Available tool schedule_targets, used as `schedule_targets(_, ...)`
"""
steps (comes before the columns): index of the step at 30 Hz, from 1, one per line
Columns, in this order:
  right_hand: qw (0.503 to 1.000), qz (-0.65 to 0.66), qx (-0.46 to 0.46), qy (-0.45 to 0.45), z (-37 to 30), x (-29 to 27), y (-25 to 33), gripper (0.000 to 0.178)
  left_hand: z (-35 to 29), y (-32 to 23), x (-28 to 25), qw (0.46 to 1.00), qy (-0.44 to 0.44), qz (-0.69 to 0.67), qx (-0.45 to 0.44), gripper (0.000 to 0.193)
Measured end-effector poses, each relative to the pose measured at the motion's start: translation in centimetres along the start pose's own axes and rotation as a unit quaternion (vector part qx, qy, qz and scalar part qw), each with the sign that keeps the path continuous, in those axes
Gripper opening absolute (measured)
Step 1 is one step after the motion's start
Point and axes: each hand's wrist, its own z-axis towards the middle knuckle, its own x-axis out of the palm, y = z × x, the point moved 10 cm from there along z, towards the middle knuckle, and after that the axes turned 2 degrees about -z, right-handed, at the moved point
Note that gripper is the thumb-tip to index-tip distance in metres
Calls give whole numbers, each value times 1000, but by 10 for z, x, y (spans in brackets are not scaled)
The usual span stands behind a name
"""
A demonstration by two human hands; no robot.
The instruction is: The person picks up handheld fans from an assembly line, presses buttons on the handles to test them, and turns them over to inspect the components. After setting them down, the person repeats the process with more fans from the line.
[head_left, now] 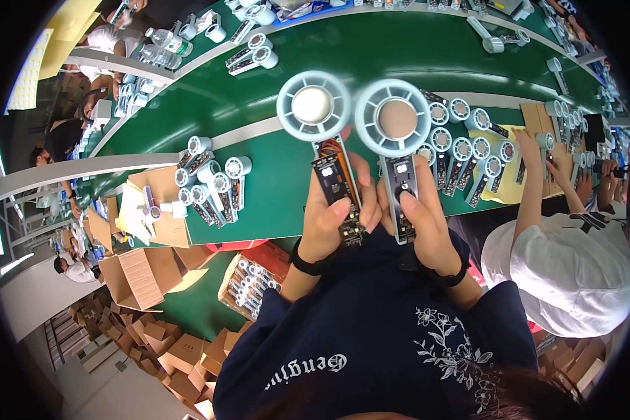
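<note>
My left hand (pixel 327 218) grips a hand-held fan part (pixel 315 106) by its handle, where a bare black circuit board with coloured wires shows; its pale round head points away from me. My right hand (pixel 418 217) holds a second fan part (pixel 393 117) of the same kind, thumb pressed on its board. The two round heads sit side by side, almost touching, above the green conveyor belt (pixel 371 56).
Several more fan parts lie in a group (pixel 210 183) at my left and another group (pixel 465 140) at my right. A person in white (pixel 563 259) works at my right. An open carton of parts (pixel 248 283) and cardboard boxes (pixel 143 276) stand below left.
</note>
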Motion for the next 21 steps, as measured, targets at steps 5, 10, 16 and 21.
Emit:
schedule_targets(5, 1000, -7, -10, -6, 4, 1, 3, 37, 0, -6, 4, 998, -28, -57, 26, 77)
schedule_targets(10, 999, -50, 4, 2, 7, -7, -10, 29, 0, 1, -9, 997, -72, 4, -13, 71)
schedule_targets(16, 999, -30, -26, -21, 4, -9, -2, 21, -3, 2, -4, 998, -55, -22, -8, 59)
schedule_targets(21, 1000, 12, -17, -20, 2, -10, -5, 21, 1, -2, 1, 999, -52, 11, -11, 50)
